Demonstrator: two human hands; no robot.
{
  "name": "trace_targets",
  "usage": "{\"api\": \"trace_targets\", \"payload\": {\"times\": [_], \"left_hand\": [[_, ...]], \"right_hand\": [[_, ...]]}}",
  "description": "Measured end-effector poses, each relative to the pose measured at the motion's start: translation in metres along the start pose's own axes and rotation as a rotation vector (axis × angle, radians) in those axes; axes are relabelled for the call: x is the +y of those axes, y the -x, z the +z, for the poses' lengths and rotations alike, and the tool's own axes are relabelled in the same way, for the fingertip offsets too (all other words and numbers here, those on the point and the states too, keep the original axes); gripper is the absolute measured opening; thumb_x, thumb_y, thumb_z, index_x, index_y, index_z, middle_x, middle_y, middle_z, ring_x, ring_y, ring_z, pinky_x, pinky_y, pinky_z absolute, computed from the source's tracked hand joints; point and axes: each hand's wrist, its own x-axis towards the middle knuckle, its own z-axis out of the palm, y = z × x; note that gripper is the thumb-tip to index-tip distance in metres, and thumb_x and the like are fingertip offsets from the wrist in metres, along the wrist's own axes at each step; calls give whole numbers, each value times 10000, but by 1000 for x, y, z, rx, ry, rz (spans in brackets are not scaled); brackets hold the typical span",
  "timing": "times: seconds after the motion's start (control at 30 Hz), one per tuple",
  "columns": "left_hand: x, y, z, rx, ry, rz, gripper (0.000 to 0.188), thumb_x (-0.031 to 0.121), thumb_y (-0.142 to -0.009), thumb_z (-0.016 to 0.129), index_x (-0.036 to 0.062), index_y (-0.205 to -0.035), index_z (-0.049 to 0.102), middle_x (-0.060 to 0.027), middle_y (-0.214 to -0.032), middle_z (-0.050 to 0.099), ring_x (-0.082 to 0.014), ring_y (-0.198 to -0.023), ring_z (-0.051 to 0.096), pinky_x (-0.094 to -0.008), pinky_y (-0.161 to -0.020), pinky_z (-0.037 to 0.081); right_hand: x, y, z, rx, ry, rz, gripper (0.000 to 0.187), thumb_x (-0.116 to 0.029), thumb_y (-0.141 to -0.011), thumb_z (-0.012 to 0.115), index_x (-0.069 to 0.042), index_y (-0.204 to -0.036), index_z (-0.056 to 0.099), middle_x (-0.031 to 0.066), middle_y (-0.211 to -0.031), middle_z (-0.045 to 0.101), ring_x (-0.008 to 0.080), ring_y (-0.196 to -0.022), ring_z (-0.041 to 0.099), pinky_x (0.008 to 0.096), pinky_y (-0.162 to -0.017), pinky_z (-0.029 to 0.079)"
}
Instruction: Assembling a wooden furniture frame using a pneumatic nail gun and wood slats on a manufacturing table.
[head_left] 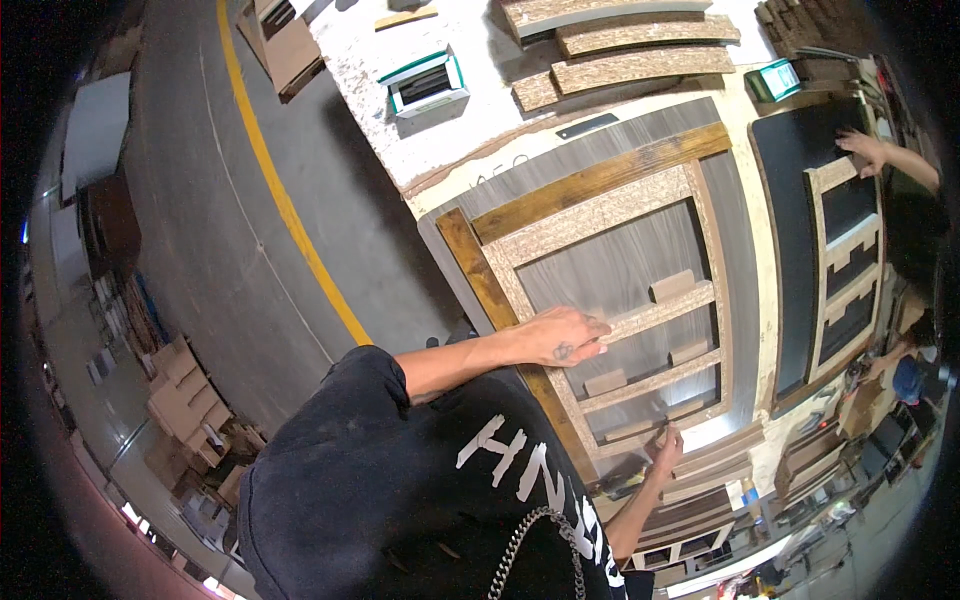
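Note:
A particleboard frame [703, 218] with several crossbars lies on a grey wood-grain panel [590, 270]. Brown wooden strips [610, 178] flank its far and left sides. Small particleboard blocks [672, 287] sit against the crossbars. My left hand [565, 336] is closed at the left end of the upper crossbar [665, 308]; its fingers cover whatever they pinch. At the frame's near right corner is my right hand [667, 450], fingers curled by the bottom rail [640, 432]. What it grips, if anything, is too small to tell.
Particleboard strips [640, 70] are stacked at the far side beside a green-and-white box [427, 85] of dark pieces. At right, a co-worker's hand [865, 150] touches another frame [850, 245] on a black panel [790, 200]. More strips [715, 470] lie near right.

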Motion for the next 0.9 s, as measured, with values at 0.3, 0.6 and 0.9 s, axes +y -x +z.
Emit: {"api": "trace_targets", "payload": {"times": [0.3, 0.6, 0.9], "left_hand": [[3, -3, 8, -61, -52, 25, 506, 333, -1005, 455, -61, -1300, 572, -248, -1239, 639, -377, -1109, 640, -443, -973, 518], [-25, 13, 15, 93, 65, 37, 501, 351, -998, 489, -50, -1285, 576, -272, -1164, 651, -423, -1039, 637, -469, -915, 525], [7, -62, 11, -75, -241, 138, 569, 486, -978, 515, 11, -1278, 607, -207, -1302, 605, -332, -1231, 548, -457, -1072, 393]], "right_hand": [[-16, 44, -9, -325, 8, 179, 948, -446, -910, 675, -161, -1598, 88, 131, -1158, 557, 208, -764, 590, 367, -607, 544], [25, 27, 4, -231, 13, 248, 1148, -460, -829, 755, -311, -1573, -107, 217, -1435, 327, 481, -1238, 411, 638, -812, 508], [7, 50, 15, -200, 108, 155, 1108, -459, -869, 718, -163, -1587, -71, 196, -1442, 460, 361, -1250, 501, 425, -667, 566]]}}
